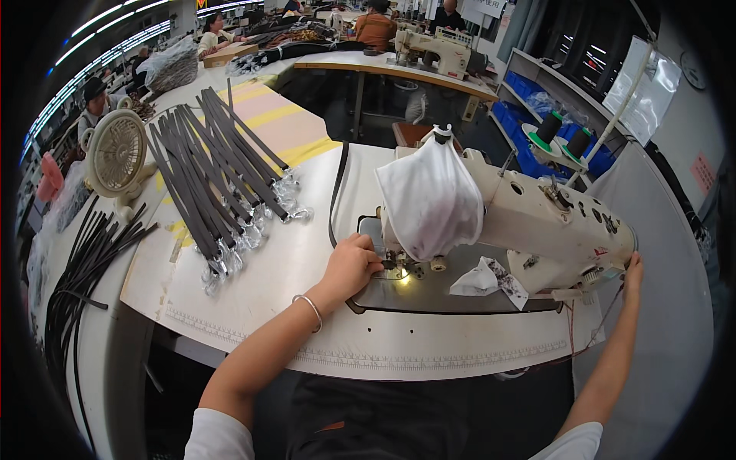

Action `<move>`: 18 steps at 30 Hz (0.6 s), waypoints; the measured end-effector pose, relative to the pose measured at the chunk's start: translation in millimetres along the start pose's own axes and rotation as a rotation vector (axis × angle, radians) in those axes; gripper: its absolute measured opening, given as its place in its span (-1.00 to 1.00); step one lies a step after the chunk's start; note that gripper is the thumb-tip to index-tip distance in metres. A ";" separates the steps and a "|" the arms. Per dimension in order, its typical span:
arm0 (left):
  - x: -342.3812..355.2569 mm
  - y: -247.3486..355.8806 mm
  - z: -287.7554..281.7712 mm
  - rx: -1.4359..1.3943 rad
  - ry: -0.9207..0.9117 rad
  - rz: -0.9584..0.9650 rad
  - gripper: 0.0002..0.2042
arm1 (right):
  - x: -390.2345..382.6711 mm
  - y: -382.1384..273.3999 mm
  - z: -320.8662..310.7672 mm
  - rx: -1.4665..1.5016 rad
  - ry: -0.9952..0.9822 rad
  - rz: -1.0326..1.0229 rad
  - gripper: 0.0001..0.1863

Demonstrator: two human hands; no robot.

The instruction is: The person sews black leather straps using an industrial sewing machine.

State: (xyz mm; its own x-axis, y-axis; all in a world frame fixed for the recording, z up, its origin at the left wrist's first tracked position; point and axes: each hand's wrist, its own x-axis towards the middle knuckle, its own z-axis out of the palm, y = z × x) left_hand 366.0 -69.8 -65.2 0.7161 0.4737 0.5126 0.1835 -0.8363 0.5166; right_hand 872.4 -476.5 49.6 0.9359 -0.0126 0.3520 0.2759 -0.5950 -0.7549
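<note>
A cream sewing machine (556, 203) stands on the white table, its head draped with a white cloth (433, 203). My left hand (353, 267) is closed at the needle area, fingertips beside the presser foot, pinching a dark strap (340, 188) that curves away behind the hand. The strap's pinched end is mostly hidden by my fingers. A small lamp lights the needle plate. At the machine's right end, my right hand (633, 276) grips the handwheel (630, 244); part of its fingers is hidden. A crumpled, dark-stained white cloth scrap (479, 280) lies on the metal bed.
Grey straps with metal clasps (218, 172) lie in a bundle at left. Beyond them are a small fan (116, 153) and more black straps (84, 268). Green-based thread cones (546, 130) stand behind the machine, near blue bins (521, 115). Other people sit farther back.
</note>
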 end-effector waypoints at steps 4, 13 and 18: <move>0.1 -0.7 0.6 0.006 -0.004 0.010 -0.93 | 7.4 17.7 6.4 0.018 0.073 -0.025 -0.51; -0.2 -0.8 3.5 -0.001 0.018 0.010 -0.92 | -0.1 51.1 32.5 0.287 0.199 -0.124 -0.48; -1.3 -0.5 6.1 -0.001 0.065 0.016 -0.92 | -3.8 62.8 42.3 0.519 0.108 0.001 -0.43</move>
State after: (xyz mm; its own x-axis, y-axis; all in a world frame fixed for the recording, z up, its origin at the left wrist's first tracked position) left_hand 369.1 -71.7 -70.3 0.6739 0.4771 0.5641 0.1718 -0.8437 0.5085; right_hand 895.4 -479.7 -22.5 0.9160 -0.1121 0.3853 0.3726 -0.1187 -0.9204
